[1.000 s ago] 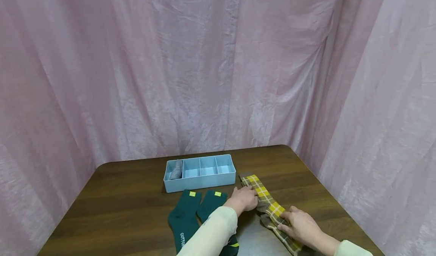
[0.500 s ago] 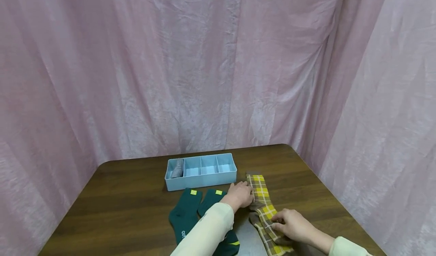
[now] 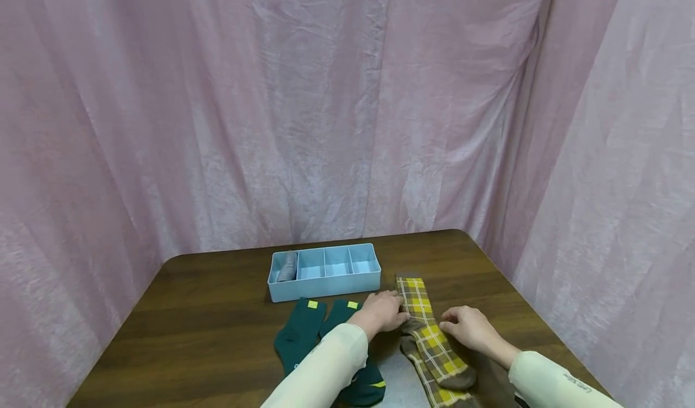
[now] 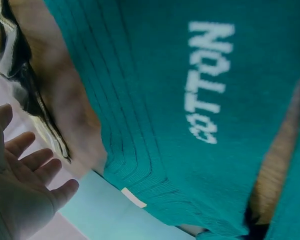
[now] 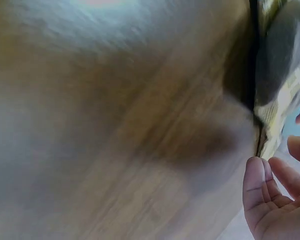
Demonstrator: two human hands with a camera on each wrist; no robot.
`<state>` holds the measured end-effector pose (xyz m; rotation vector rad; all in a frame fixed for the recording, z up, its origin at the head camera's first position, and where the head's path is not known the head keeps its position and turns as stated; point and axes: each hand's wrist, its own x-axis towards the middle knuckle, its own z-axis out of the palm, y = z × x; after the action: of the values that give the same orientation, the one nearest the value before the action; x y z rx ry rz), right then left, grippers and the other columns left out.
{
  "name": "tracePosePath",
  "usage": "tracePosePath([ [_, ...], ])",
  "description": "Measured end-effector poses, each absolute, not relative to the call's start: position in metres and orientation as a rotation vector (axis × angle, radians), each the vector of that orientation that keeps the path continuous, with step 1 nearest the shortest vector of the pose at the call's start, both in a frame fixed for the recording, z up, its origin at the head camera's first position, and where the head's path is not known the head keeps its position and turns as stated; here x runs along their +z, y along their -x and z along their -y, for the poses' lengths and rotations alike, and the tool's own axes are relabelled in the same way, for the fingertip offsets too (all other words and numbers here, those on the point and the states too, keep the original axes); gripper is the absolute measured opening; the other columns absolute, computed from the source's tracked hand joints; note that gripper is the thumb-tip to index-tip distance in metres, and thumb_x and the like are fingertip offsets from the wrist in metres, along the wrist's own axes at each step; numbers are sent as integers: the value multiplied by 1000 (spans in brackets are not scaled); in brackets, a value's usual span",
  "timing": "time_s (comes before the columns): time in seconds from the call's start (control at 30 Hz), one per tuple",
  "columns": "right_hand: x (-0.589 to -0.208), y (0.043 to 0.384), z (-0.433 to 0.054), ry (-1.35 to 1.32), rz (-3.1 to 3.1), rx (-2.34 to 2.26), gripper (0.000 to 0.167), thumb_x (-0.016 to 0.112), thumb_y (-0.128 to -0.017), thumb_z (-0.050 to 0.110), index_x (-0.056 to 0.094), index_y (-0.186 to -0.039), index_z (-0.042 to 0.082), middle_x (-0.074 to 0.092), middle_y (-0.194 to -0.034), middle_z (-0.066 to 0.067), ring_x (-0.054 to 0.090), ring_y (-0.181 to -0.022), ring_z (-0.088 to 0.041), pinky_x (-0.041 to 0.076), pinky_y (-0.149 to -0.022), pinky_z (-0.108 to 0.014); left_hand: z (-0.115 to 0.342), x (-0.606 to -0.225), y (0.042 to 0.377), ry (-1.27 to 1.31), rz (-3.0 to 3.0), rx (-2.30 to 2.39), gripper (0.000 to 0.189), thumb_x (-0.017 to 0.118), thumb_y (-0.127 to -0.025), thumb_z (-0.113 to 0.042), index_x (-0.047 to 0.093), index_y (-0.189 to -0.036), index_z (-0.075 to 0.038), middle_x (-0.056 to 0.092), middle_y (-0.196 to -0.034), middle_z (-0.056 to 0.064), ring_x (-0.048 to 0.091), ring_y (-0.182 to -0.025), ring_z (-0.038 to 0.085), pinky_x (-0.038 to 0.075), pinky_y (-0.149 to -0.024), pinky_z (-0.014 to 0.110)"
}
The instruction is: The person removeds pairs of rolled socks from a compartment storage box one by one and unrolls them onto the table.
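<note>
Yellow-and-brown plaid socks (image 3: 431, 341) lie on the dark wooden table (image 3: 206, 317), one on top of the other, brown toes toward the near edge and cuffs pointing away; the lower toe pokes out nearer than the upper one. Just beside their right edge is the right hand (image 3: 472, 326), its fingers loosely bent and its fingertips close to the fabric (whether they touch it, I cannot tell). The left hand (image 3: 382, 311) is at the socks' left edge, near the cuffs, with its fingers spread in the left wrist view; contact there is unclear too. Under and beside the pale left sleeve (image 3: 326, 366) lies a pair of dark green socks (image 3: 298, 329), partly hidden, each with a small yellow label near its cuff; white lettering (image 4: 207, 82) on one reads COTTON. Beyond them stands a light blue box (image 3: 326, 287) with four compartments, a grey rolled piece (image 3: 288, 266) resting tilted in the leftmost. Behind the table hangs a pink velvety curtain (image 3: 326, 124), falling in soft folds.
</note>
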<state>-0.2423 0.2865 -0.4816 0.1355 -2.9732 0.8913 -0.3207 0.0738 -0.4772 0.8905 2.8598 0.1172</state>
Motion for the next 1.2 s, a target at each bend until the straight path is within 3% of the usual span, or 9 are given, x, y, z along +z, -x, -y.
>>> tracePosePath([
  [0.53,-489,256,-282,21,2906,998,29,69,-93,23,73,-111,1,71,-107,-13,65,-101,-36,51,-85,-53,-46,-478,291,-1006,-2915,375,53,68,-91,-49,63,-134,-17,58,-138,0,52,-129,17,42,-104,40],
  [0.87,-495,252,-280,87,2896,932,23,72,-91,27,76,-100,6,72,-100,-9,66,-94,-34,51,-79,-54,-39,-483,275,-984,-2887,584,41,72,-90,-42,70,-122,-18,64,-128,-1,59,-119,16,46,-99,38],
  [1.2,-503,252,-272,120,2921,826,17,72,-90,30,78,-92,14,56,-131,-29,51,-119,-50,42,-89,-65,-44,-494,263,-997,-2882,614,28,74,-90,-38,74,-111,-21,67,-117,-7,63,-105,11,50,-87,33],
])
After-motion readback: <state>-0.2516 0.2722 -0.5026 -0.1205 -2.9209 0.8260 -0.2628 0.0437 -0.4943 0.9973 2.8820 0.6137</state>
